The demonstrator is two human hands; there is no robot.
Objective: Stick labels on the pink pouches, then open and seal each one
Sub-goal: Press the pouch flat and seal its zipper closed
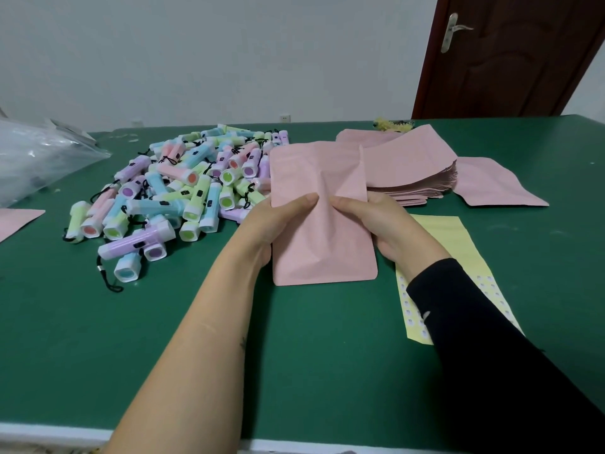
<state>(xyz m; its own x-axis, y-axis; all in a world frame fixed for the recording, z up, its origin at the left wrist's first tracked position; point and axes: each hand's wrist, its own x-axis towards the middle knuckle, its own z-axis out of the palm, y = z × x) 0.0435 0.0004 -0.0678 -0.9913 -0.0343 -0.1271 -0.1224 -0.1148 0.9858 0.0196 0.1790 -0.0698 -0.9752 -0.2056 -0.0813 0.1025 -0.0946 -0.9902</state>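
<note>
I hold one pink pouch (pixel 322 237) upright over the green table (pixel 294 355), its mouth pointing away from me. My left hand (pixel 271 224) grips its left edge, thumb pressed on the front near the middle. My right hand (pixel 383 224) grips the right edge, thumb also on the front. The two thumbs nearly meet and the pouch creases between them. No label shows on the side facing me. A yellow label sheet (pixel 458 253) with small white stickers lies flat under my right forearm.
A stack of pink pouches (pixel 409 172) sits behind my right hand, with a loose pouch (pixel 491 185) to its right. A pile of several pastel toy flashlights (pixel 183 188) lies at left. A clear plastic bag (pixel 36 155) and another pink pouch (pixel 16 221) are at the far left.
</note>
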